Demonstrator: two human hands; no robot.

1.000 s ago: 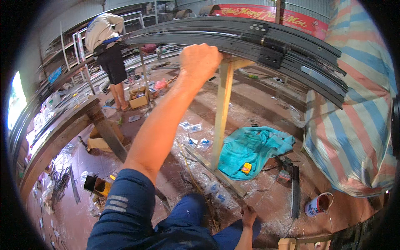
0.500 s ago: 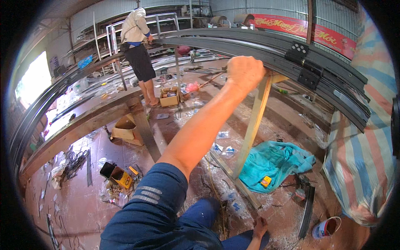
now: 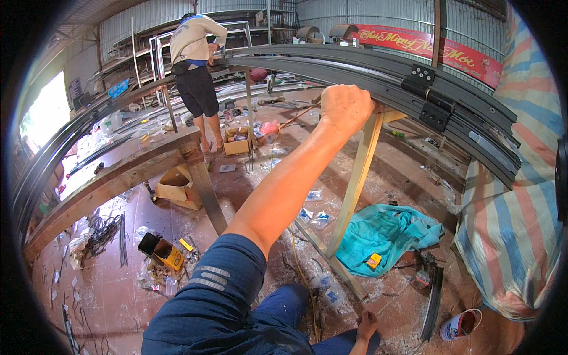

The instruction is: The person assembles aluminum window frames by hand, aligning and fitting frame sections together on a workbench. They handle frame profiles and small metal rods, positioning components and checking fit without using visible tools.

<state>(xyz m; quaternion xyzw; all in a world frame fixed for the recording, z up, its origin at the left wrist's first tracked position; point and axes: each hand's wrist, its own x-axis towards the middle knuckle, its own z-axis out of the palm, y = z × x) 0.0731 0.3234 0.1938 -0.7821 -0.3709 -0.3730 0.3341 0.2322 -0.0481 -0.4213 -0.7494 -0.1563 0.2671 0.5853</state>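
Frame: a long dark grey metal frame of stacked rails (image 3: pixel 367 68) lies flat on top of a pale slanted wooden trestle leg (image 3: pixel 355 183), bowed only by the lens; it runs from the far left of the shed to the right edge.
Fitted so far: black metal hinge plates (image 3: pixel 435 97) with visible screws already sit on the near face of the frame, to the right of the hand.
Left to do: nothing shows a tool at the frame now, and I cannot tell which other fittings remain.
Left hand: the left hand (image 3: pixel 345 107) is raised, fingers curled shut over the near edge of the frame, just above the trestle leg.
Left arm: bare forearm stretched up and away from a dark blue short sleeve (image 3: pixel 219 284), elbow nearly straight.
Right hand: not in view; open or closed cannot be told.
Floor: a crumpled teal cloth (image 3: pixel 384 231) lies near the trestle foot; a small hand (image 3: pixel 367 324) at the lower edge, owner unclear.
Nearby: another person in a beige shirt and dark shorts (image 3: pixel 195 65) stands well apart at the far bench.
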